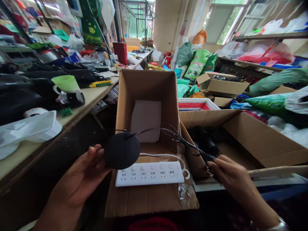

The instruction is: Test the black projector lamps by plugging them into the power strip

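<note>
Being held near the power strip (149, 174): black disc (122, 151), by left hand (80, 175).
Cable (192, 145) is being pinched right of the power strip by right hand (231, 175).

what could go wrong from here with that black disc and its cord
The cord has loose loops between the left hand and right hand, so it might tangle. It also passes close to the cardboard flap edge and could snag there. The black disc, held near its rim, might slip onto the white power strip.
</note>
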Available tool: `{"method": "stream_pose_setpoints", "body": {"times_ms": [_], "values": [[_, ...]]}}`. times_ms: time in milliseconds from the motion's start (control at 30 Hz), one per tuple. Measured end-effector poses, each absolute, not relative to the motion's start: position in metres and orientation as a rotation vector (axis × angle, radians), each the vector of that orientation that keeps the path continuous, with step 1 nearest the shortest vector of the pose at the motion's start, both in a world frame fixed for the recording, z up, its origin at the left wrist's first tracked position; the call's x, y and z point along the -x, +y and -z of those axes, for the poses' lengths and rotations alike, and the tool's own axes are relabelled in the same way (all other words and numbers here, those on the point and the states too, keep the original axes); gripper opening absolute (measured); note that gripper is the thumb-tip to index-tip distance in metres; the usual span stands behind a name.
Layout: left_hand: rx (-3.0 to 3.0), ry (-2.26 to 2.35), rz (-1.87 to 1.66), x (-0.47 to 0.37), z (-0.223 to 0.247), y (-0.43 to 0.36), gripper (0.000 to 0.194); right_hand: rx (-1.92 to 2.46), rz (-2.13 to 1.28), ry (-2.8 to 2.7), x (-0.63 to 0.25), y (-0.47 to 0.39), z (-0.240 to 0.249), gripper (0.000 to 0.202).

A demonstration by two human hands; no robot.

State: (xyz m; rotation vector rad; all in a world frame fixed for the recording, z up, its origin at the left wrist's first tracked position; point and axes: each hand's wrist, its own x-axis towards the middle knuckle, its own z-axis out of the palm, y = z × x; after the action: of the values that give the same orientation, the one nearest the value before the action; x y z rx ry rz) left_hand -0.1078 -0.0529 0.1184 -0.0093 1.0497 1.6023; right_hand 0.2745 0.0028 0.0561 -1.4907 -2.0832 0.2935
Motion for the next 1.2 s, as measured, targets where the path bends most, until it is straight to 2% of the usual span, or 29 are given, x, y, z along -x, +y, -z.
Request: {"method": "stream_pose_setpoints", "body": {"times_ms": [67, 133, 233, 333, 500, 667, 867, 1033, 1200], "values": [[-0.002, 1.043, -1.615, 0.104, -0.123, -0.051, 0.048, 1.474, -0.595, -2.101, -0.255, 0.004, -0.042, 0.042], [-0.075, 0.968, -1.596, 0.101, -0.124, -0.05, 0.05, 1.42, -0.875, -2.067, -0.238, 0.006, -0.026, 0.035], [-0.156, 0.853, -1.518, 0.097, -0.119, -0.05, 0.053, 1.333, -1.09, -2.047, -0.221, 0.01, -0.004, 0.021], [-0.191, 0.782, -1.439, 0.096, -0.111, -0.051, 0.054, 1.269, -1.047, -2.093, -0.214, 0.011, 0.009, 0.018], [-0.306, 0.657, -1.334, 0.095, -0.098, -0.05, 0.018, 1.179, -0.943, -2.171, -0.211, 0.007, 0.003, 0.021], [-0.309, 0.707, -1.258, 0.095, -0.084, -0.042, 0.025, 1.122, -0.867, -2.298, -0.205, 0.007, -0.004, 0.023], [-0.269, 0.654, -1.271, 0.09, -0.063, -0.026, 0.033, 1.115, -0.809, -2.307, -0.199, 0.007, 0.035, 0.024], [-0.289, 0.613, -1.305, 0.079, -0.052, -0.012, 0.042, 1.025, -0.951, -2.242, -0.213, 0.011, 0.063, 0.021], [-0.298, 0.576, -1.255, 0.067, -0.046, -0.008, 0.048, 1.002, -0.983, -2.157, -0.216, 0.014, 0.066, 0.019]]}}
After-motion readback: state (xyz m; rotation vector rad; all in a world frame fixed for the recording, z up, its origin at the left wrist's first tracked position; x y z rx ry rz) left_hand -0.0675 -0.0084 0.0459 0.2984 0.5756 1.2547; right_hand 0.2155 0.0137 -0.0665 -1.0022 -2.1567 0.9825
